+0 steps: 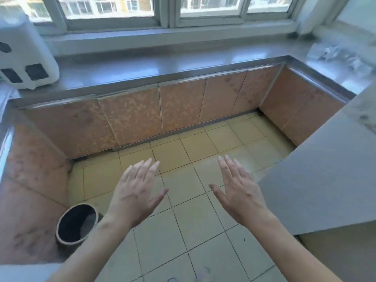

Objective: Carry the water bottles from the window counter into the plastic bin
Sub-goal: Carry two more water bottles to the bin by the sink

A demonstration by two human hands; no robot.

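My left hand [136, 190] and my right hand [238, 188] are stretched out side by side over the tiled floor, palms down, fingers apart, holding nothing. The grey window counter [162, 66] runs under the window ahead of them, well beyond both hands. At its far right end lies a blurred heap of clear plastic [335, 55] that may be water bottles; I cannot tell for sure. No plastic bin shows in this view.
A white appliance [24, 55] stands on the counter's left end. A dark round bucket [78, 223] sits on the floor at the lower left, close to my left forearm. A grey countertop [325, 180] juts in from the right. Orange cabinet fronts [183, 106] wall in the yellow-tiled floor.
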